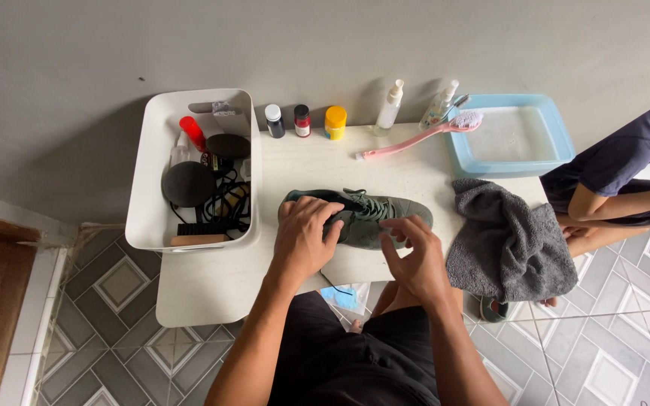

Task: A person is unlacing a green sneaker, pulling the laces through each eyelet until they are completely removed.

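Left hand point(304, 239) gripping shoe point(370, 218) (green), right hand point(415, 256) seemingly touching

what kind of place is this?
Probably a home shoe-cleaning spot: a low white table against a wall on a tiled floor, with a green shoe, a pink brush and a blue water basin.

A white table point(220, 282) carries a white bin point(152, 195), green shoe point(370, 214), grey towel point(505, 240) (draped off the edge), and blue basin point(558, 131).

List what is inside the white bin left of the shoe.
The white bin holds a red-capped bottle, two dark round pads, black cords and a brush; anything beneath is hidden.
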